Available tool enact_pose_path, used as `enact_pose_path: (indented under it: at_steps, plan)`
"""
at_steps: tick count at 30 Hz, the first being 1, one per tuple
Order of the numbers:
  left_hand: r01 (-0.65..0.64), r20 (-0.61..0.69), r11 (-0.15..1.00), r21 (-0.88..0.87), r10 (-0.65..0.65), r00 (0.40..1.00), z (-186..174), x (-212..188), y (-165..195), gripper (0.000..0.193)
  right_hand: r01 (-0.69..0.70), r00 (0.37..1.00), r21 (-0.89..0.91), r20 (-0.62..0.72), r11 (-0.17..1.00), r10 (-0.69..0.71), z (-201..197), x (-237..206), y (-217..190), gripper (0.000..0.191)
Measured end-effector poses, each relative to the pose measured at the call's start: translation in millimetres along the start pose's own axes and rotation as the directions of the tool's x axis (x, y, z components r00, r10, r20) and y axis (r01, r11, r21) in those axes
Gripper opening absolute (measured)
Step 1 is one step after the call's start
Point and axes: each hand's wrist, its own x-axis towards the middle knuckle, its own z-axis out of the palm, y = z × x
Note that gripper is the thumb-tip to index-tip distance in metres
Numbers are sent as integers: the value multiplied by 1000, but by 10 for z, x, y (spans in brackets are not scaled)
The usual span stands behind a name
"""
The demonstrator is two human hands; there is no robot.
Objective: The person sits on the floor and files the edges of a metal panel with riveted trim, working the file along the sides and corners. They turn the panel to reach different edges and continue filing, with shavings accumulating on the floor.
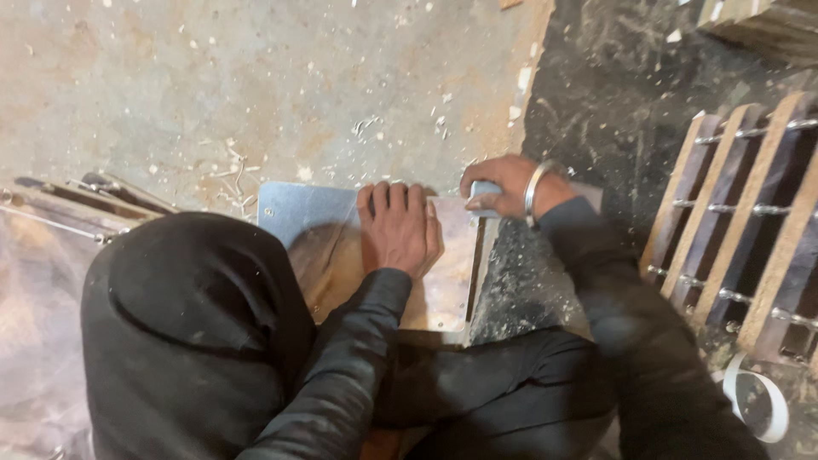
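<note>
Plate (443, 290) lies flat on the floor (213, 85). Left hand (397, 228) presses palm-down near its far edge, fingers together and extended. Right hand (504, 186) sits at the far right corner, fingers clamped round a small grey tool (482, 189), nearer that edge.

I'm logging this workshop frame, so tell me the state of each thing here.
Left hand: flat, palm down, pressing on the metal sheet.
Right hand: closed around a small pale tool at the sheet's far corner.
Metal sheet: lying flat on the floor.
Wooden slat frame: lying on the floor, untouched.
Tape roll: lying flat.
</note>
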Motion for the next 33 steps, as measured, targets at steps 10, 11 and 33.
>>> enact_pose_path:
  at_steps: [10,11,33]
  plan:
    - [-18,-54,1000,23,19,998,-20,-26,70,25,-35,741,285,-636,958,216,805,-664,-177,31]
    - [-20,-55,999,30,22,998,-30,-41,69,25,-76,741,303,-620,950,257,854,-738,-208,31]
    - [-14,-30,1000,-8,13,999,27,-29,79,25,-428,459,588,-513,686,726,1600,-880,-717,18]
